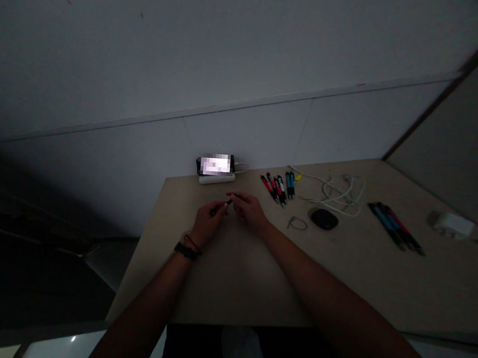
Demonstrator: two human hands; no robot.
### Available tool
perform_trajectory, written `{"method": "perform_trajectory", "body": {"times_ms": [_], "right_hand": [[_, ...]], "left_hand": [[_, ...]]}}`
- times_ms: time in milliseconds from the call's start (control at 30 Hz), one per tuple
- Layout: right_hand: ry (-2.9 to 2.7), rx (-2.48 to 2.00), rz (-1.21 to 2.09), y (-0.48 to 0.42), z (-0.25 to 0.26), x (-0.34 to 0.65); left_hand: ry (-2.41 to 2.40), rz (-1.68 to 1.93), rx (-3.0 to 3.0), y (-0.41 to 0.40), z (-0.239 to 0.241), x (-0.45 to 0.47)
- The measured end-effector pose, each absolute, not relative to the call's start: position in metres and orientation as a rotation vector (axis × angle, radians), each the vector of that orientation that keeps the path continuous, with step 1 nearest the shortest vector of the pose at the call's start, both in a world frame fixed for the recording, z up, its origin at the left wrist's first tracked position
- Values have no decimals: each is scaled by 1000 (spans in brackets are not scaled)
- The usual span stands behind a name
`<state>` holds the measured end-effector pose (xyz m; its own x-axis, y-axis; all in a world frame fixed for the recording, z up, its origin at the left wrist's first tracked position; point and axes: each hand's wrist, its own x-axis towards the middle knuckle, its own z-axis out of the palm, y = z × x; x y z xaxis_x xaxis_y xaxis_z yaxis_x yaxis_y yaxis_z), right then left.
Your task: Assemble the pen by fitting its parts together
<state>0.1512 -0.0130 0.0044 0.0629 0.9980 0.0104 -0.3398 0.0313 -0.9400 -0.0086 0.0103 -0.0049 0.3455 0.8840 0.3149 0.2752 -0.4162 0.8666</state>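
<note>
While two hands [230, 214] grip one pen [223, 205], eleven more.

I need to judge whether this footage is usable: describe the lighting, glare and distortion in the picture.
Head view: very dim overall, with the left side almost black; the lit phone screen is the one bright patch and is blurred out. Head view: the left hand and right hand with the dark pen between them read murkily. Head view: wide-angle lens bends the wall lines and table edges.
</note>
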Motion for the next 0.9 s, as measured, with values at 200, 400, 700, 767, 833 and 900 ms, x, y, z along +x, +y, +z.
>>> {"method": "perform_trajectory", "body": {"times_ms": [200, 400, 700, 767, 833, 900], "right_hand": [[-947, -1065, 1192, -12, 4, 150], [-940, -1075, 1164, -13, 3, 150], [-979, -1085, 1132, -14, 6, 151], [-994, -1125, 1087, -12, 4, 151], [-1003, -1128, 1072, -12, 3, 151], [-1001, -1117, 1066, -12, 4, 151]], "left_hand": [[1015, 1049, 1890, 9, -2, -9], [1031, 1063, 1891, 7, -1, -9], [1031, 1072, 1896, 8, -1, -9], [1045, 1061, 1916, 8, -1, -9], [1057, 1043, 1936, 8, -1, -10], [1056, 1034, 1947, 8, -1, -10]]}}
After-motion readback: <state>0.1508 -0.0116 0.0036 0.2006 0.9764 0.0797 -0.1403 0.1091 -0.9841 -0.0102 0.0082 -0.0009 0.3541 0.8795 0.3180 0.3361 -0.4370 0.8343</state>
